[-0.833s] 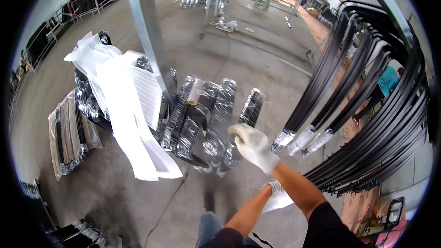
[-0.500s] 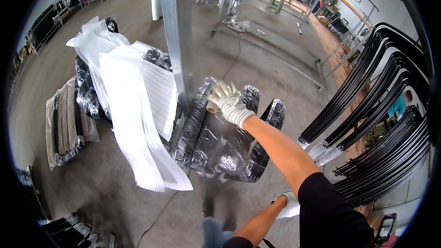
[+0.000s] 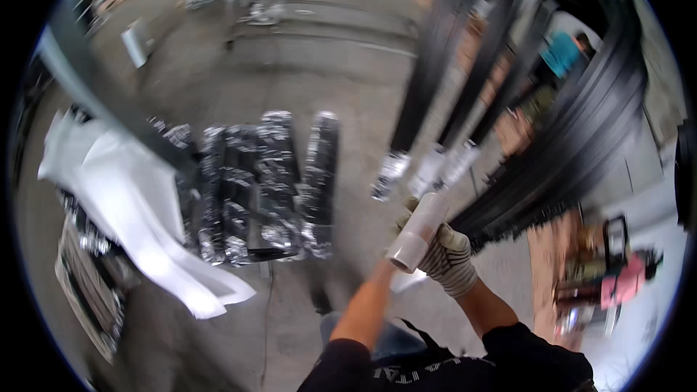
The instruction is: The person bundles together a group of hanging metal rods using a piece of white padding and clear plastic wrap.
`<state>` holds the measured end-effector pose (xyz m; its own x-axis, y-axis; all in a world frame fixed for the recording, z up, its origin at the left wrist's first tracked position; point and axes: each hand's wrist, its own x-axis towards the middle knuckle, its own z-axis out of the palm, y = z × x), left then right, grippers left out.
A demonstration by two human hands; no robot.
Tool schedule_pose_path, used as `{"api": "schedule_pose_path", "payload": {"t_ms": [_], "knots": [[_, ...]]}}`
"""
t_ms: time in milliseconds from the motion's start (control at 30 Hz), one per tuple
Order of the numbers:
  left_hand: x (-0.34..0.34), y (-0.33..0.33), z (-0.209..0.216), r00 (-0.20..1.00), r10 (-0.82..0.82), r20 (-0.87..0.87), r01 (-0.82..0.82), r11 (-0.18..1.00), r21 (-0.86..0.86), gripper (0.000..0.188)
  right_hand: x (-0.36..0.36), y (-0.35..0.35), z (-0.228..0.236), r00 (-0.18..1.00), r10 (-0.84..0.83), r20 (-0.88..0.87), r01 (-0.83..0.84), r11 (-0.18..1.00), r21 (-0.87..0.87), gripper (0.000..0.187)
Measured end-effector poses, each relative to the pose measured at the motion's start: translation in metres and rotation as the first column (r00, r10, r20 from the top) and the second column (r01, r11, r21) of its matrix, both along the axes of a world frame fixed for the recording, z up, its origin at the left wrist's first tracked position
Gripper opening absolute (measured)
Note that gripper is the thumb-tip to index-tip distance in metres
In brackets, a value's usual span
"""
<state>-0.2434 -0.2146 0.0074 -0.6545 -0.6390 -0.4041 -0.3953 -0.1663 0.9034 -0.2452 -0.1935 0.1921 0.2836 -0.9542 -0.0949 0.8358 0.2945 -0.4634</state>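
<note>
A roll of clear plastic film (image 3: 421, 231) on a cardboard core is held tilted in front of my body. My right hand (image 3: 448, 260), in a striped pale work glove, is closed round its right side. Behind the roll's upper left edge, my gloved left hand (image 3: 404, 222) grips it, most of its fingers hidden. Left of my hands, several long black bundles (image 3: 276, 181) wrapped in shiny film lie side by side on the floor. A white piece (image 3: 408, 280), too blurred to name, shows below the roll between my forearms.
Long white foam sheets (image 3: 138, 192) drape over wrapped goods on the left, beside a grey metal post (image 3: 109, 94). Black curved tubes (image 3: 552, 152) hang in rows at the right. A person in teal (image 3: 563, 54) and one in pink (image 3: 623, 283) are farther off. A white roll (image 3: 135, 45) stands behind.
My view has swung right. My right hand has drawn back from the wrapped bundles with the film roll, and my left hand has come up against the roll.
</note>
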Motion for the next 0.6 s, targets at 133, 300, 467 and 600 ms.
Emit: {"api": "schedule_pose_path", "payload": {"t_ms": [133, 300, 467, 600], "knots": [[-0.002, -0.010, 0.019, 0.998, -0.015, -0.059, 0.022, 0.994, 0.104, 0.049, -0.074, 0.092, 0.026, 0.926, -0.297, -0.235, 0.339, 0.926, 0.166, 0.060], [-0.008, -0.008, -0.032, 0.868, -0.015, -0.496, 0.159, 0.955, 0.250, 0.058, -0.133, 0.160, 0.003, 0.817, -0.522, -0.245, 0.572, 0.788, 0.228, 0.052], [-0.003, -0.003, -0.017, 0.879, -0.158, -0.451, 0.315, 0.901, 0.298, 0.060, -0.194, 0.184, -0.101, 0.749, -0.638, -0.180, 0.659, 0.745, 0.102, 0.056], [0.039, -0.005, -0.057, 0.883, 0.039, -0.469, 0.162, 0.910, 0.381, 0.049, -0.192, 0.142, -0.125, 0.783, -0.601, -0.160, 0.622, 0.764, 0.173, 0.058]]}}
